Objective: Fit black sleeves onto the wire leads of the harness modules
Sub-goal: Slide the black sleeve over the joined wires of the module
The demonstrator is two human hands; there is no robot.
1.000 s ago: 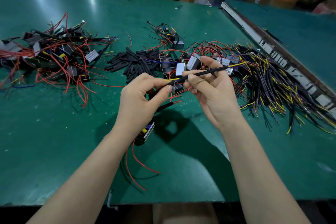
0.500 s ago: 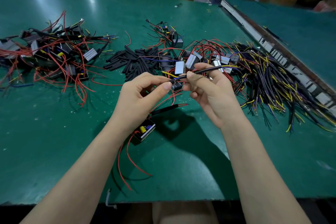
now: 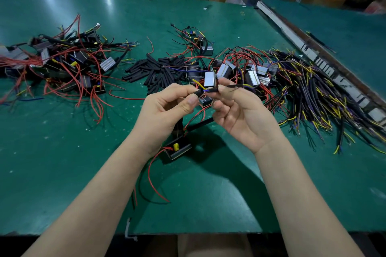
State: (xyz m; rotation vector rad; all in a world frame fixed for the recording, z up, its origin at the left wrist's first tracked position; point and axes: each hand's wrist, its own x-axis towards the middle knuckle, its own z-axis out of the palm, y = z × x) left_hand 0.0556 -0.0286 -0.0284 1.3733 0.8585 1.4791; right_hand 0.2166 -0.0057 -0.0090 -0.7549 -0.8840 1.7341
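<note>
Above the counter (image 3: 62, 173) we pinch the sleeve (image 3: 211, 90) in our right hand (image 3: 240, 117) and the limp leads (image 3: 200, 87) in our left hand (image 3: 167, 110), judging both light and floppy, best held near their tips so the wires feed in

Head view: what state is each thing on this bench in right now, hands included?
Left hand: pinches the black sleeve.
Right hand: pinches the wire lead.
Black sleeve: held between both hands, yellow and blue wire ends poking out.
Open module: lying on the green table, yellow part showing.
Spare sleeves: loose heap.
Sleeved leads: piled at right.
</note>
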